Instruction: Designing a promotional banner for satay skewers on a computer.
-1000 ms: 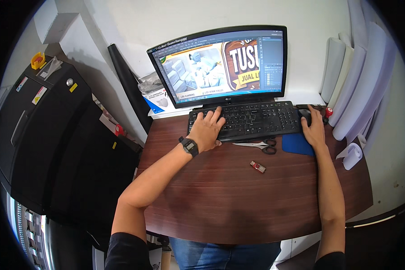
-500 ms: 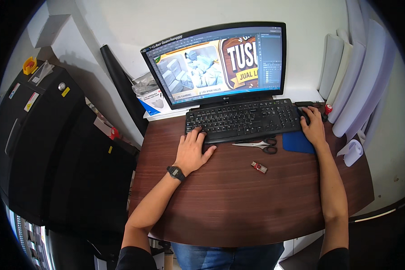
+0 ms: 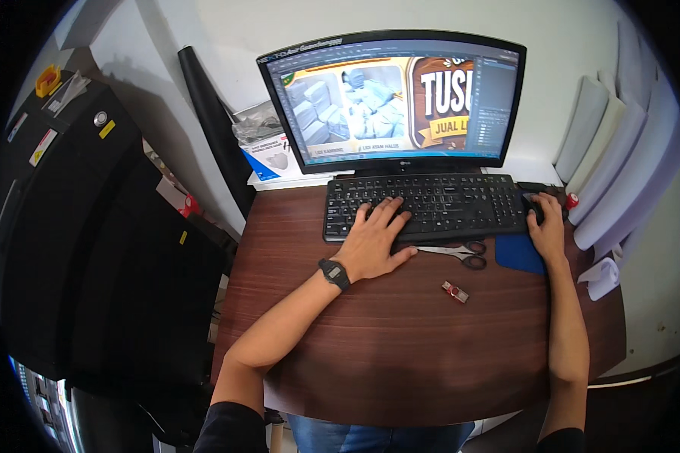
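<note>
The desk (image 3: 400,340) looks like smooth, dark wood grain; the keyboard (image 3: 438,204) matt black plastic; the scissors (image 3: 449,251) have shiny metal blades.

One head-worn fisheye view looks steeply down from above the desk (image 3: 400,355). It faces forward toward the monitor (image 3: 393,102) against the wall, at arm's reach, edges bending.

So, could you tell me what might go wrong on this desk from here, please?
The scissors lie just below the keyboard, close beside the left hand; a careless sweep could catch the blades. The small flash drive lies loose on the desk between the forearms and might get knocked off.
</note>
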The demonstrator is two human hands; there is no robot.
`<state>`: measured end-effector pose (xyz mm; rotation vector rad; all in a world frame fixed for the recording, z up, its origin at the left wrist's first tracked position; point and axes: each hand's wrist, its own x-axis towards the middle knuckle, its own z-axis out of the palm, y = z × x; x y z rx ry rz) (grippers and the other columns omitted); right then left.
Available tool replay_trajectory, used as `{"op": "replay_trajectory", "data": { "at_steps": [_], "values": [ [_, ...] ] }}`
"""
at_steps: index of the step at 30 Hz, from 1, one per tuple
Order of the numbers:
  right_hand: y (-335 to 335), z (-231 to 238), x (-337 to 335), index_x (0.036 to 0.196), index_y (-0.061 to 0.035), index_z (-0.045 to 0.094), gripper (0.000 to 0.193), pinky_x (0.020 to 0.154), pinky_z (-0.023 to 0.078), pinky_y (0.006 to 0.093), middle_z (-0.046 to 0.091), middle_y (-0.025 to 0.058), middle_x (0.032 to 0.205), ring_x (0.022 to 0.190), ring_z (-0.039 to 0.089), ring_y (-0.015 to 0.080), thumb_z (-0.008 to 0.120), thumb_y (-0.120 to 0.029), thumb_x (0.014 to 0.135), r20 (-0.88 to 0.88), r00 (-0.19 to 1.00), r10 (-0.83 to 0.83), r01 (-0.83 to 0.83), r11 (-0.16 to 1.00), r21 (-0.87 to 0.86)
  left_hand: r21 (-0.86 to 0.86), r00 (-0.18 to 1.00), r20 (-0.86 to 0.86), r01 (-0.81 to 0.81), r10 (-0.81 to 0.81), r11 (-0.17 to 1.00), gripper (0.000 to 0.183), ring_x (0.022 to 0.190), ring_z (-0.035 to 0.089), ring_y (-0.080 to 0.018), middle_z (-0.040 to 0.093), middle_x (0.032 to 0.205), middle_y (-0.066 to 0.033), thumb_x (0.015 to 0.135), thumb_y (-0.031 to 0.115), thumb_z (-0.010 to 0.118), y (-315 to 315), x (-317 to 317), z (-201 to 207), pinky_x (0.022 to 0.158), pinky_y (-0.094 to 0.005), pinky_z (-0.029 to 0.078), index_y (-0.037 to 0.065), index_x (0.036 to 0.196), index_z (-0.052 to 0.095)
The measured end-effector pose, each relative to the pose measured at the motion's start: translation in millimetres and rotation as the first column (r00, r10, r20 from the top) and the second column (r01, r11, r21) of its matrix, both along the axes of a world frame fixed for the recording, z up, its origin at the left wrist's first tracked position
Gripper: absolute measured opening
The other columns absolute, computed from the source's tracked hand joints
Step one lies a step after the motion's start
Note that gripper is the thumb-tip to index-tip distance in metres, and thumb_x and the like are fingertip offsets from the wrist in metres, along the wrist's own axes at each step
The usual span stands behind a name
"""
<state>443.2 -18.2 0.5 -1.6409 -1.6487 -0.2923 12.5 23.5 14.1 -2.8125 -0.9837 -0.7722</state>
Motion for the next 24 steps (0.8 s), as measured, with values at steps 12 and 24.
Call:
{"op": "replay_trajectory", "data": {
  "at_steps": [12,24],
  "values": [
    [1.6,1.8,0.5,0.127,-0.0026,0.07,0.034,0.111,0.046,0.044,0.061,0.0197,0.138,0.13,0.058,0.039,0.069,-0.012,0.094,-0.009,1.0,-0.021,0.02,0.998,-0.053,0.042,0.998,0.051,-0.027,0.025,0.999,0.058,0.143,0.044,-0.0362,0.051,0.144,-0.0207,0.095,0.039,0.073,-11.0,-10.6,-3.3,0.118,-0.0516,0.031,-0.002,0.133,0.059],
    [-0.4,3.4,-2.1,0.126,-0.0031,0.069,0.033,0.11,0.046,0.0452,0.062,0.0199,0.136,0.129,0.057,0.04,0.067,-0.013,0.094,-0.013,1.0,-0.022,0.021,0.999,-0.04,0.027,0.969,0.086,-0.233,0.23,0.972,0.048,0.123,0.057,-0.0338,0.061,0.129,-0.0157,0.091,0.029,0.075,-31.3,-31.7,-3.2,0.107,-0.0471,0.041,0.0,0.128,0.062]
  ]
}}
